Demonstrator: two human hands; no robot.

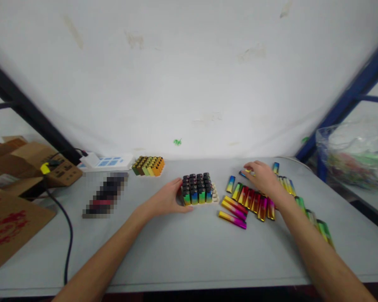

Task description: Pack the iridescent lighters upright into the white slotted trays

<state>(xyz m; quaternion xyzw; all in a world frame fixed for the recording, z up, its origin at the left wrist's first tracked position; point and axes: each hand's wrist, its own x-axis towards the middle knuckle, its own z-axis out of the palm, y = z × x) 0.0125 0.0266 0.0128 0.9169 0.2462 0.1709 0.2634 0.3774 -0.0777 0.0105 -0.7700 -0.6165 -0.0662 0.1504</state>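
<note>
My left hand point(166, 198) is curved around the left side of a block of lighters, with its thumb along the front corner. These lighters point(198, 188) have black tops and shiny blue-green bodies, and stand upright in rows in a white tray point(215, 195) whose right-hand slots show. Over to the right, my right hand point(263, 178) pinches one end of a shiny blue-and-gold lighter case point(246, 173) at the table surface. Red-and-gold cases point(254, 202) lie side by side below that hand. Nearer the tray are pink-and-yellow cases point(233, 219).
Green and silver cases point(311, 217) trail down the right side. A second block of yellow and brown pieces point(148, 166) stands at the back, beside a white power strip point(113, 161). Cardboard boxes point(47, 163) and a black cable point(69, 226) are left; a plastic bag point(355, 155) is right.
</note>
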